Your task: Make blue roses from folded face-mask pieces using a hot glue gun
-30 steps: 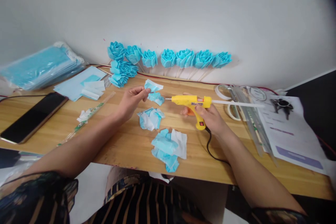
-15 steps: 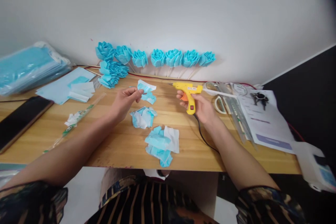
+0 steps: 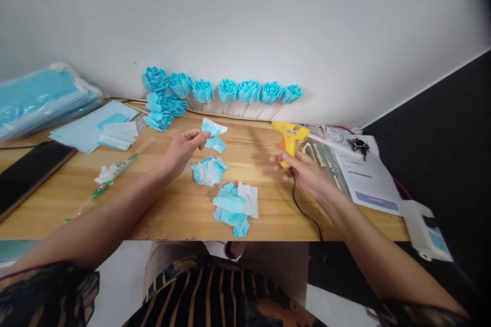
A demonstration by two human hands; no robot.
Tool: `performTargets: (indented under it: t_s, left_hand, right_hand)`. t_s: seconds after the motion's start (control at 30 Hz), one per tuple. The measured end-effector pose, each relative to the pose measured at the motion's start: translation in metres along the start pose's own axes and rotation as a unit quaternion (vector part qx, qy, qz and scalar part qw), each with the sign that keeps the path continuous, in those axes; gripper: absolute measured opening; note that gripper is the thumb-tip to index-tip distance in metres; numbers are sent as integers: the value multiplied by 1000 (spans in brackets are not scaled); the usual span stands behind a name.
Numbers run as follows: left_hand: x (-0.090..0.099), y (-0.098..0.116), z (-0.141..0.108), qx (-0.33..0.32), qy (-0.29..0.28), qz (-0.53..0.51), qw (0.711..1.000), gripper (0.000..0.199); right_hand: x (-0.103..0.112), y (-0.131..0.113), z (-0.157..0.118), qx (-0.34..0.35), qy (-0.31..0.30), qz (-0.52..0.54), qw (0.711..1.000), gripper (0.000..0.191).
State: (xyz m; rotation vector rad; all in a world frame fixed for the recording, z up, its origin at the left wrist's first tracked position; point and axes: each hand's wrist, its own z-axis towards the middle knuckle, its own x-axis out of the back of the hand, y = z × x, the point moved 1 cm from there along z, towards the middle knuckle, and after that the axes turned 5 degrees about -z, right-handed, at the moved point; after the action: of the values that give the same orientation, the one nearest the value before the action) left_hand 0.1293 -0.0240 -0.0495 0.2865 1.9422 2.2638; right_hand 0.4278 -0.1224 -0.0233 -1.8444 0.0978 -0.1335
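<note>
Desk, wooden, one. Blue flowers, a row against the wall: done, I judge. Blue-and-white pieces, three loose clusters mid-desk: unassembled. Glue gun, yellow, held over the desk in my right grip. Strip, one, pinched in my left grip near the farthest cluster.

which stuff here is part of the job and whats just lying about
Likely part of the job:
- yellow glue gun, held
- blue-and-white piece, held
- loose pieces
- blue flowers

Probably just lying about:
- phone
- keys
- printed sheet
</note>
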Motion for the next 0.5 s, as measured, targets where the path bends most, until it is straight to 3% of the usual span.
performTargets:
  t_s: [0.13,0.3,0.4,0.5]
  left_hand:
    - [-3,6,-2,0,-13,-5,1000,37]
    - [-5,12,-8,7,-41,6,999,37]
    - [-5,14,-8,13,-46,1,999,37]
    - [-5,14,-8,9,-41,-11,999,37]
  right_hand:
    - [0,10,-18,17,15,32,999,35]
    - [-2,3,-11,34,21,47,998,29]
    - [0,9,-3,58,44,-45,996,25]
    - [5,20,7,119,62,-212,968,19]
